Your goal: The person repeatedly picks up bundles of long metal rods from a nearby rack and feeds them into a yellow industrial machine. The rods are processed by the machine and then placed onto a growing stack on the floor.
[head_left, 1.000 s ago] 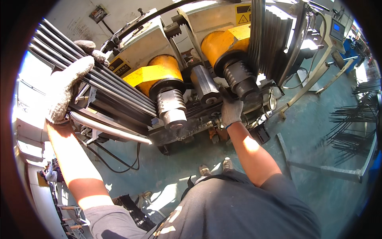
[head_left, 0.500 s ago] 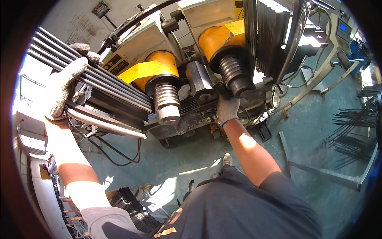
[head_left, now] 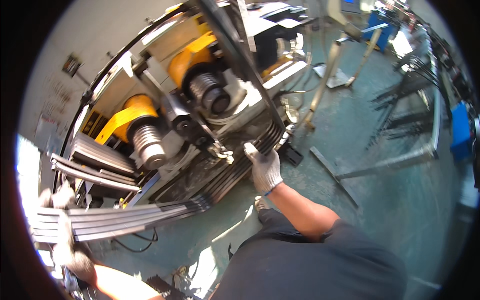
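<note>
A bundle of several long dark metal bars (head_left: 125,221), bent at two places, spans the view in front of the bending machine. Around its left end, my gloved left hand (head_left: 67,245) is closed, smeared by motion. My gloved right hand (head_left: 265,169) is closed on the bundle's lower right stretch, close to the bend where the bars turn upward. Its thumb lies over the bars; the other fingers are mostly hidden. Behind the bundle stand the machine's two yellow housings (head_left: 137,107) with ribbed metal cylinders (head_left: 149,147), and a dark block (head_left: 182,125) between them.
More flat bars (head_left: 100,167) rest at the machine's left side. A metal frame (head_left: 385,165) with dark bent bars (head_left: 405,102) stands on the green floor at right. A loose metal strip (head_left: 334,177) lies nearer. A blue box (head_left: 461,132) is at the far right.
The bars have come out of the machine toward me, lowered at the left. My left hand has moved down with them; my right hand has shifted from beside the central block onto the bars. My view has turned right.
</note>
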Demonstrator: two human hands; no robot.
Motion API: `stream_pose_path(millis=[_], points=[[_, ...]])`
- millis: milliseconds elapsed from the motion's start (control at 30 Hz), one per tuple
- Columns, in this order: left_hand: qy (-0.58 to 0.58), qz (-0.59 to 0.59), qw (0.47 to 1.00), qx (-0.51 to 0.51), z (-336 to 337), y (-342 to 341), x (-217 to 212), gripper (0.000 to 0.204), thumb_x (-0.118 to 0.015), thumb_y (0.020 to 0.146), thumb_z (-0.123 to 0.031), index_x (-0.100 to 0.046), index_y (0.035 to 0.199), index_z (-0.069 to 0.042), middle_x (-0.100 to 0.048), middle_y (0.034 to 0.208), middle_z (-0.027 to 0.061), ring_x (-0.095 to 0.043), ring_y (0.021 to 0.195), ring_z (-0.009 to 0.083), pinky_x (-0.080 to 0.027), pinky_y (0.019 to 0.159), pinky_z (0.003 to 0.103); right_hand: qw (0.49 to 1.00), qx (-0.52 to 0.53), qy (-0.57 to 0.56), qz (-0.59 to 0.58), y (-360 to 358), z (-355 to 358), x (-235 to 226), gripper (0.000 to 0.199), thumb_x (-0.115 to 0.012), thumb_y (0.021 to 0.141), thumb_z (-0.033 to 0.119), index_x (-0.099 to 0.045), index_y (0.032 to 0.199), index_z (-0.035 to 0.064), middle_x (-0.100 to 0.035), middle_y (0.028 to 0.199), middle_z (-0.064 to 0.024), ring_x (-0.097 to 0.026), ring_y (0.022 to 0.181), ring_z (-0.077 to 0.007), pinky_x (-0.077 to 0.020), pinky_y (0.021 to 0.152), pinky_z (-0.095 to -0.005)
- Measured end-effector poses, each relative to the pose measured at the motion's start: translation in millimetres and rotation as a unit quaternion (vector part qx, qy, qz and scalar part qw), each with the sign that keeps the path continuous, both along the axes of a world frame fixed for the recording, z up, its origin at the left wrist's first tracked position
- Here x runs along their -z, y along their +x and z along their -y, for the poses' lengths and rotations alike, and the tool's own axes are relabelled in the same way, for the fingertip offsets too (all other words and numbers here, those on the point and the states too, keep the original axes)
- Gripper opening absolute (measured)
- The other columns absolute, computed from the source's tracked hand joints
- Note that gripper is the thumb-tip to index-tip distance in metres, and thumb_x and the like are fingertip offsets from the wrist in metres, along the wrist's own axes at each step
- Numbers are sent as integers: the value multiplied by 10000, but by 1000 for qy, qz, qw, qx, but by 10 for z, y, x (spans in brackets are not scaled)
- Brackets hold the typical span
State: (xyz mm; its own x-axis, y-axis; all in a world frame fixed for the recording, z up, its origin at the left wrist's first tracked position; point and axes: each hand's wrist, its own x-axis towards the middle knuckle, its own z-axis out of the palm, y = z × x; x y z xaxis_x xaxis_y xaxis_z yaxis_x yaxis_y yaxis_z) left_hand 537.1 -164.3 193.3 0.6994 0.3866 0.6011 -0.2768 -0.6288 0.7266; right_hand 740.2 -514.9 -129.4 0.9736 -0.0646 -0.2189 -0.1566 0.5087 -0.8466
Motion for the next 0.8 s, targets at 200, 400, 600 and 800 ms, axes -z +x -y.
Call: stream_pose_path(millis=[200,400,600,800], points=[[-353,63,933,28,308,-611,1221,494,-588,1109,-179,-591,1559,23,-735,1357,215,-700,1316,320,-484,1241,492,975,192,-112,-17,-1052,2370,293,92,-719,1136,99,-696,1174,18,-731,871,-55,-742,792,-203,-642,742,-403],[-600,-138,776,140,2340,-630,3108,295,-598,939,-122,-706,1158,42,-721,1087,204,-732,1070,339,-597,996,506,799,422,-424,65,-1668,4957,-277,141,-734,1134,173,-739,1185,42,-753,890,-28,-702,746,-144,-551,679,-339],[-799,-333,488,111,3842,-857,4141,445,-657,905,-71,-686,1334,45,-739,1348,268,-707,1251,487,-517,1202,653,579,453,-678,3,-1358,7203,-765,275,-771,1075,319,-789,1193,72,-830,1027,-224,-810,974,-434,-610,838,-505],[-670,-342,627,200,4733,-412,3921,478,-672,933,-89,-633,1391,41,-750,1277,240,-746,1151,437,-598,1058,603,541,363,-758,-42,-134,8666,-286,389,-737,1058,316,-710,1366,79,-808,1209,-266,-774,1152,-482,-605,991,-580]])
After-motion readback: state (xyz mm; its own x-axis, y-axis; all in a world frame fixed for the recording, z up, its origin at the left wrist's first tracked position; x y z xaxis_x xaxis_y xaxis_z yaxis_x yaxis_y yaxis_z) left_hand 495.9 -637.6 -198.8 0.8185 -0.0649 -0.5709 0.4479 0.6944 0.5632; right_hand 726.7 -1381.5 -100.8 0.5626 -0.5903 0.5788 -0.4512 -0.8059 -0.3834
